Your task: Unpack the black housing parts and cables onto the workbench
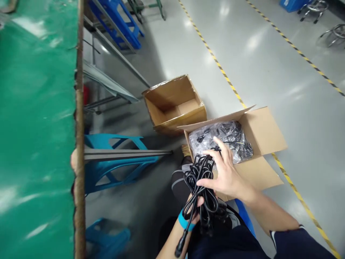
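A bundle of black cables hangs in front of my lap. My left hand, with a blue band at the wrist, grips the bundle from below; a plug end dangles down at the bottom. My right hand lies on top of the bundle with fingers spread, touching the coils, at the edge of an open cardboard box. Inside that box lies a clear plastic bag of black cables.
An empty open cardboard box sits on the grey floor beyond. A green table top with a worn edge fills the left. Blue plastic stools stand beside it. Yellow-black floor tape runs diagonally.
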A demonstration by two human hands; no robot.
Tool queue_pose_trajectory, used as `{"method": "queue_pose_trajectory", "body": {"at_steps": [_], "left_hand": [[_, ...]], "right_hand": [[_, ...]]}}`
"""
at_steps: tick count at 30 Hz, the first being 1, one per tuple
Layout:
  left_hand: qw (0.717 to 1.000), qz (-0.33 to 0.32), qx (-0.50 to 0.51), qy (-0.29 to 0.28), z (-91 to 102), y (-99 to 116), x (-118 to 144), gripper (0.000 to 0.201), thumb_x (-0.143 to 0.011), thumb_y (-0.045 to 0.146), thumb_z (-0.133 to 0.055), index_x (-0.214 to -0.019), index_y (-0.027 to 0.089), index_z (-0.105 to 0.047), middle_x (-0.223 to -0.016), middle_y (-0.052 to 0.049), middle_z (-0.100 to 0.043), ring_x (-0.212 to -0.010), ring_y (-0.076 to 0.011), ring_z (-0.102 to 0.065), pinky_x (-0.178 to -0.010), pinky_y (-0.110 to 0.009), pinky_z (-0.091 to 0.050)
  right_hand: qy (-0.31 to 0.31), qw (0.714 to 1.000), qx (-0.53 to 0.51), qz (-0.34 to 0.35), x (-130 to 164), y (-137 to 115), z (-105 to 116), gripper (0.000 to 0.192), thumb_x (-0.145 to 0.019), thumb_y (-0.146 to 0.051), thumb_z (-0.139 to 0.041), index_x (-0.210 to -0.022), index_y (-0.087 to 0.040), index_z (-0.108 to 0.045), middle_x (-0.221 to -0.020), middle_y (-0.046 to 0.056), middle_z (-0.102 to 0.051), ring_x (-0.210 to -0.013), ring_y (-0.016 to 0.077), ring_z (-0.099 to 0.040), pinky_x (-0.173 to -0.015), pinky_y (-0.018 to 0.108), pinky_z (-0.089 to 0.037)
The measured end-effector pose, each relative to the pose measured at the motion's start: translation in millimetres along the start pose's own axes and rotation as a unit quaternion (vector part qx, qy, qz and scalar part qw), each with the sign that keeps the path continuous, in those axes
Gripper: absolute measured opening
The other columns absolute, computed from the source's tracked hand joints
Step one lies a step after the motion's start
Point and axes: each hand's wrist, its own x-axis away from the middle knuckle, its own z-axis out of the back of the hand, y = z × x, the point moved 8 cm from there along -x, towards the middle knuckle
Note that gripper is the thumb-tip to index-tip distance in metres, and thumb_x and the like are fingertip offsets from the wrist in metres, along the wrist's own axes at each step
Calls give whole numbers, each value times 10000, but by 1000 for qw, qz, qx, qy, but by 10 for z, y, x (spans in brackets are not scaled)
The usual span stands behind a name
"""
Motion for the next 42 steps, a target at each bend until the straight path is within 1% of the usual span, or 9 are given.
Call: {"method": "queue_pose_trajectory", "body": {"at_steps": [2,5,10,17,22,26,32,38,42], "left_hand": [[1000,6,-7,24,45,-43,63,401,-579,443,-885,-811,146,-747,-779,-91,-740,-918,-345,-709,-873,-467,-576],[996,-15,-28,82,180,-33,95,276,-578,353,-892,-668,155,-722,-654,-44,-707,-843,-309,-713,-864,-429,-574],[993,-19,-45,109,341,-8,73,402,-640,405,-859,-937,153,-758,-885,-93,-758,-1014,-335,-685,-973,-478,-529],[977,-81,-163,108,334,74,58,502,-647,339,-864,-1095,164,-720,-1091,-119,-733,-1185,-361,-603,-1086,-504,-447],[980,-39,-156,115,279,100,-50,535,-621,382,-884,-1073,141,-731,-1107,-141,-726,-1115,-357,-634,-1043,-505,-479],[990,-10,-86,109,290,43,-115,618,-581,475,-899,-1073,144,-727,-1047,-131,-737,-1038,-356,-665,-995,-512,-506],[987,-12,-123,104,481,-41,-18,913,-373,535,-961,-1163,164,-692,-1067,-131,-722,-1074,-399,-638,-1005,-509,-502],[960,6,-193,201,578,80,103,902,-319,484,-969,-1111,139,-709,-1034,-131,-733,-1053,-422,-639,-942,-494,-541],[947,44,-128,291,541,57,189,793,-467,420,-929,-1176,156,-689,-947,-95,-755,-1022,-378,-674,-941,-474,-551]], "right_hand": [[-16,998,-36,-39,236,10,-286,871,-734,-618,-752,-1441,-245,-406,-1577,150,-177,-1444,389,-234,-1139,577,-306],[-16,992,-117,-41,520,-8,-493,625,-848,-379,-680,-1404,-242,-430,-1601,129,-165,-1463,336,-261,-1154,507,-346],[-7,977,-214,-20,549,16,-474,237,-884,-120,-480,-1067,-232,-579,-1291,85,-555,-1251,220,-517,-1084,406,-414],[69,954,-263,-128,394,195,-556,199,-735,-136,-582,-887,-209,-477,-928,30,-474,-903,183,-507,-818,334,-445],[-86,896,-411,-147,190,427,-489,229,-635,-56,-469,-795,-216,-436,-765,-24,-444,-691,131,-431,-637,262,-378],[-198,910,-358,-63,152,303,-503,233,-596,-22,-482,-743,-198,-517,-815,-13,-510,-721,125,-475,-646,257,-390],[100,955,-253,-121,303,267,-637,102,-823,-175,-528,-913,-203,-566,-968,48,-538,-939,189,-535,-844,359,-443],[118,958,-247,-89,235,127,-772,345,-998,-499,-395,-1100,-235,-591,-1138,74,-592,-1075,216,-544,-982,420,-387],[136,924,-314,-171,166,718,-968,281,-1022,-408,-365,-1030,-238,-589,-1031,49,-626,-1030,183,-581,-963,357,-428]]}}
